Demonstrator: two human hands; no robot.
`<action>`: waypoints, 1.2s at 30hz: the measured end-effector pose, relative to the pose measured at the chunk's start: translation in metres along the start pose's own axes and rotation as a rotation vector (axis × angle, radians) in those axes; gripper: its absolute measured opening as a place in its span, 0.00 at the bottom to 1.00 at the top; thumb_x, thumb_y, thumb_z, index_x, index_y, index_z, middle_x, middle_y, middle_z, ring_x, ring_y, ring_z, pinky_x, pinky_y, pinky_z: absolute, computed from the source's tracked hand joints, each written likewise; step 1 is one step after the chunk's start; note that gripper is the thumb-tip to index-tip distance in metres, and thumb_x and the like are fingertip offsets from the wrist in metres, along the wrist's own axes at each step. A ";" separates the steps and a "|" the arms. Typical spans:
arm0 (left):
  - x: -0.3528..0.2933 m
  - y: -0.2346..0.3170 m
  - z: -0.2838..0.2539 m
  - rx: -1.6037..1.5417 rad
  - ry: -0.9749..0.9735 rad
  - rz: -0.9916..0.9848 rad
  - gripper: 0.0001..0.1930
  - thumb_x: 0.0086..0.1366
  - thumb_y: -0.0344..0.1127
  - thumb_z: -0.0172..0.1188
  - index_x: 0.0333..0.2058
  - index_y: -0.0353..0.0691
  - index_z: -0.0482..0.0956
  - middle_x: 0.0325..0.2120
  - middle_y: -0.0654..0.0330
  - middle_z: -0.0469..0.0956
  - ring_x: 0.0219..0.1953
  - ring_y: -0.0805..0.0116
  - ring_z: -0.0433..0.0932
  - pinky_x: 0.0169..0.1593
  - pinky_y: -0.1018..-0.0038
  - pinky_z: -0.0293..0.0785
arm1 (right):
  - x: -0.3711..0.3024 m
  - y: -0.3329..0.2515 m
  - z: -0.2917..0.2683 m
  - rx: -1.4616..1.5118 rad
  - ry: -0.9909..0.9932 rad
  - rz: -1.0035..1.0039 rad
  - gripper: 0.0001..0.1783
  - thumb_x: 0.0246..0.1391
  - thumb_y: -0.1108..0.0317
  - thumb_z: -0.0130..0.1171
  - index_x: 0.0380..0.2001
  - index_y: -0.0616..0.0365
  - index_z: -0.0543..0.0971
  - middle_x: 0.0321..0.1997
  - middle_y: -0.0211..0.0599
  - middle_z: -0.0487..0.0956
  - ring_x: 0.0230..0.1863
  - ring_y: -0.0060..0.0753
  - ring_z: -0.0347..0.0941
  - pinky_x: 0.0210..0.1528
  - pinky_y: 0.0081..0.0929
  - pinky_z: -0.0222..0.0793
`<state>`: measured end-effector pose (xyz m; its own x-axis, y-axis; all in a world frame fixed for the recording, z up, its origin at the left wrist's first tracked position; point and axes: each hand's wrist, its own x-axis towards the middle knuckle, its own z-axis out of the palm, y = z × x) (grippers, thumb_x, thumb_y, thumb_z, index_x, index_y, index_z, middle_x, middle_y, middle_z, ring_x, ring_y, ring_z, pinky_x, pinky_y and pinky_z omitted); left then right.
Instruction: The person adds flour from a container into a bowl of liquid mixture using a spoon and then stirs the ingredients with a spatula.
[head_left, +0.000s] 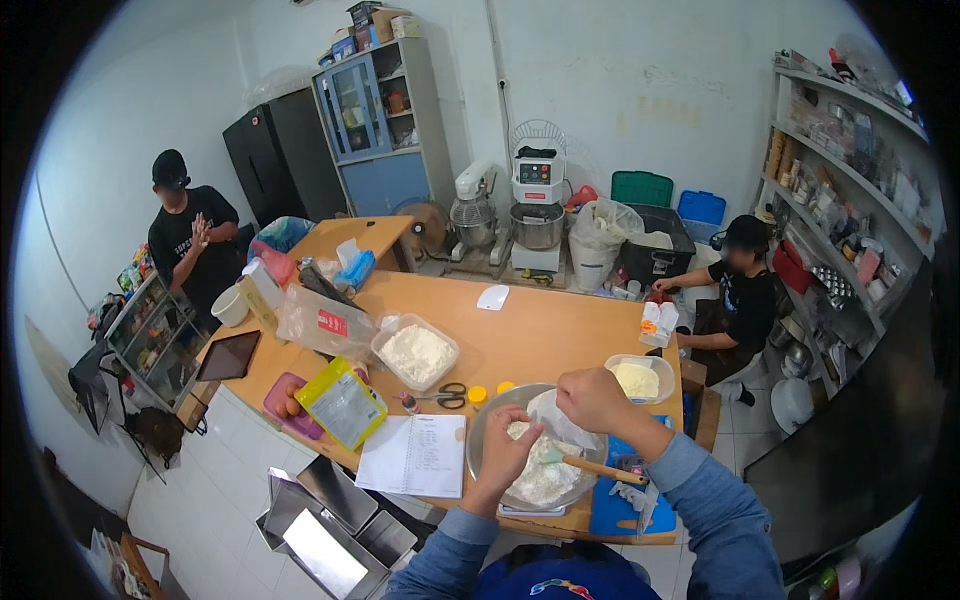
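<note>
Left hand (508, 450) hides bowl (480, 440) contents, spatula (600, 468) half-buried

1. The bowl (535, 455) stands at the near edge of the surface (540, 335), with dough (545, 480) in it.
2. The left hand (508, 450) is in the bowl, on the dough; the right hand (592, 398) is above the bowl's far rim, holding a bag (550, 412).
3. A spatula (600, 468) lies across the bowl's right side.
4. A notebook (415, 455) lies just left of the bowl.
5. Scissors (445, 396) lie behind the notebook.
6. A flour tub (415, 352) stands behind the scissors.
7. A small tub (638, 378) stands right of the right hand.
8. A pouch (342, 403) lies left of the notebook.
9. Mixers (510, 210) stand behind the surface, by the wall.
</note>
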<state>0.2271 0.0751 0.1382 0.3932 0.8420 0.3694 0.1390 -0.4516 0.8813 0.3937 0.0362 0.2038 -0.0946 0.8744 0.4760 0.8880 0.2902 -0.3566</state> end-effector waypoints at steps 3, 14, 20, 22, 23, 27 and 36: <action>-0.001 -0.009 0.001 -0.027 0.010 -0.068 0.13 0.46 0.34 0.64 0.30 0.38 0.73 0.38 0.53 0.69 0.44 0.59 0.67 0.49 0.69 0.62 | 0.006 0.007 -0.016 -0.134 -0.072 -0.034 0.08 0.39 0.67 0.51 0.16 0.61 0.73 0.18 0.45 0.74 0.21 0.48 0.71 0.27 0.40 0.66; -0.007 -0.024 0.002 0.101 -0.022 -0.022 0.17 0.43 0.35 0.66 0.33 0.37 0.73 0.38 0.52 0.70 0.44 0.55 0.68 0.48 0.66 0.63 | -0.002 0.025 -0.063 -0.113 -0.011 0.096 0.08 0.39 0.67 0.51 0.18 0.60 0.75 0.19 0.46 0.73 0.23 0.48 0.71 0.27 0.40 0.66; -0.012 -0.027 -0.016 0.068 0.086 -0.076 0.14 0.45 0.31 0.64 0.32 0.36 0.73 0.39 0.51 0.71 0.44 0.57 0.68 0.49 0.69 0.63 | -0.028 0.040 -0.106 -0.191 0.126 0.216 0.06 0.38 0.71 0.52 0.17 0.65 0.74 0.17 0.49 0.72 0.20 0.46 0.71 0.24 0.34 0.64; -0.014 -0.031 -0.019 0.057 0.097 -0.083 0.14 0.45 0.30 0.64 0.32 0.36 0.72 0.39 0.51 0.71 0.44 0.57 0.68 0.49 0.69 0.63 | -0.037 0.054 -0.107 -0.267 0.112 0.213 0.07 0.38 0.71 0.52 0.16 0.64 0.74 0.17 0.48 0.73 0.20 0.46 0.71 0.24 0.35 0.65; -0.017 -0.035 -0.020 0.046 0.114 -0.088 0.14 0.45 0.30 0.64 0.31 0.35 0.72 0.38 0.51 0.71 0.44 0.57 0.68 0.49 0.68 0.63 | -0.042 0.062 -0.105 -0.343 0.099 0.205 0.07 0.38 0.70 0.52 0.16 0.63 0.74 0.17 0.47 0.73 0.20 0.47 0.71 0.24 0.37 0.65; -0.022 -0.042 -0.025 0.024 0.130 -0.114 0.13 0.45 0.30 0.64 0.31 0.35 0.73 0.38 0.51 0.70 0.44 0.58 0.68 0.50 0.69 0.62 | -0.069 0.092 -0.080 -0.463 -0.035 0.333 0.08 0.38 0.67 0.52 0.16 0.60 0.75 0.18 0.46 0.73 0.22 0.48 0.71 0.26 0.39 0.66; -0.032 -0.045 -0.033 0.041 0.165 -0.183 0.13 0.45 0.30 0.64 0.31 0.36 0.73 0.39 0.53 0.70 0.45 0.59 0.68 0.50 0.69 0.62 | -0.114 0.122 -0.001 -0.299 -0.214 0.361 0.09 0.39 0.66 0.50 0.16 0.60 0.74 0.20 0.49 0.74 0.26 0.51 0.71 0.30 0.45 0.65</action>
<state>0.1782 0.0777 0.0963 0.2050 0.9461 0.2507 0.2328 -0.2959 0.9264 0.5133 -0.0284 0.1073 0.1795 0.9674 0.1788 0.9680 -0.1413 -0.2072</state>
